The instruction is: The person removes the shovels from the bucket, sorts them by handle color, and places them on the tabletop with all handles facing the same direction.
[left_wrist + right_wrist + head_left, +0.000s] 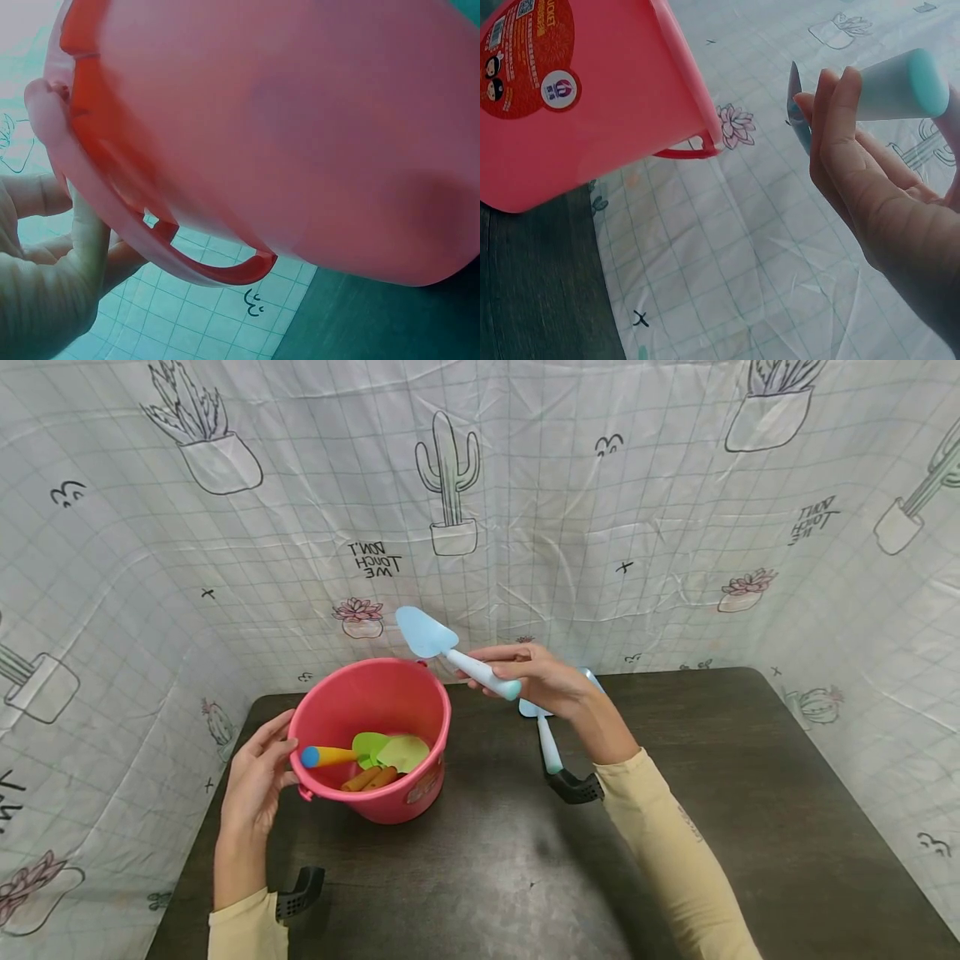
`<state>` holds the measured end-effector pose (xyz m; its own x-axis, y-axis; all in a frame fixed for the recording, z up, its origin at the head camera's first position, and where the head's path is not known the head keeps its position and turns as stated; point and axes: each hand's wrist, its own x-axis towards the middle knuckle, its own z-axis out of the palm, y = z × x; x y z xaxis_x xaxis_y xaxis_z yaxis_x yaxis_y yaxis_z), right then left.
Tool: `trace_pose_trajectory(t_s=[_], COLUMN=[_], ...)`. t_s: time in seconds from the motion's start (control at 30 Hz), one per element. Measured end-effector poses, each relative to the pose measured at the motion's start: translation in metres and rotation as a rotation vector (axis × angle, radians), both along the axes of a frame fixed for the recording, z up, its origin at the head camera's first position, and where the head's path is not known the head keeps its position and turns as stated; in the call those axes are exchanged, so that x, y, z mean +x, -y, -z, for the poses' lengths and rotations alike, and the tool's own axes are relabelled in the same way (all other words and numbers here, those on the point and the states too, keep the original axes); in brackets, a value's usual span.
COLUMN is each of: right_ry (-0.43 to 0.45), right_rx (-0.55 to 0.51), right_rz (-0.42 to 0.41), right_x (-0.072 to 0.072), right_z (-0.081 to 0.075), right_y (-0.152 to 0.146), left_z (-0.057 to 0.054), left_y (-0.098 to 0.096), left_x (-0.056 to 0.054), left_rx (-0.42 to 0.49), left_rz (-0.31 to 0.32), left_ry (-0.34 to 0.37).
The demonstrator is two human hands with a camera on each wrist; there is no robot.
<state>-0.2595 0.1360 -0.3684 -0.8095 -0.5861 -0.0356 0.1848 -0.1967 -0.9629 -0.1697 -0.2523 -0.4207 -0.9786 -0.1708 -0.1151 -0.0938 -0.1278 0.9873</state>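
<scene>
My left hand (pixel 253 772) grips the rim of a pink toy bucket (pixel 405 802) at the left of the table, fingers beside its pink carrying handle (pixel 202 270). Inside the bucket lie a yellow-orange handle (pixel 333 757) with a blue end, green blade-like pieces (pixel 367 746) and brownish-orange handles (pixel 371 779). Right of the bucket and higher than its rim, my right hand (pixel 536 675) holds a light-blue toy trowel (pixel 423 632) by its pale handle (pixel 892 86). The trowel's blade points up and left, apart from the bucket.
Another light-blue toy tool with a pale handle (pixel 550 745) lies on the dark table (pixel 480 860), its head partly hidden by my right hand and wrist. Black wrist mounts (pixel 573 787) show at both forearms. A cactus-print cloth (pixel 555 527) encloses the table's back and sides.
</scene>
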Motion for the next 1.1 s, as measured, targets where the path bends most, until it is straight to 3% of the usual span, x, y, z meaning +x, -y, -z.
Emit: trace_pose_trajectory(t_s=[0.83,1.1], right_ry=[0.013,-0.044], right_rx=[-0.083,-0.036], right_rz=[0.007,0.029], right_x=[0.011,0.011], right_z=[0.013,0.021], right_y=[-0.045,-0.061], left_z=[0.002,0.002], left_y=[-0.004,-0.004], left_x=[0.010,0.014], left_rx=[0.005,0.009], left_rz=[-0.010,-0.016], left_ry=[-0.014,-0.019])
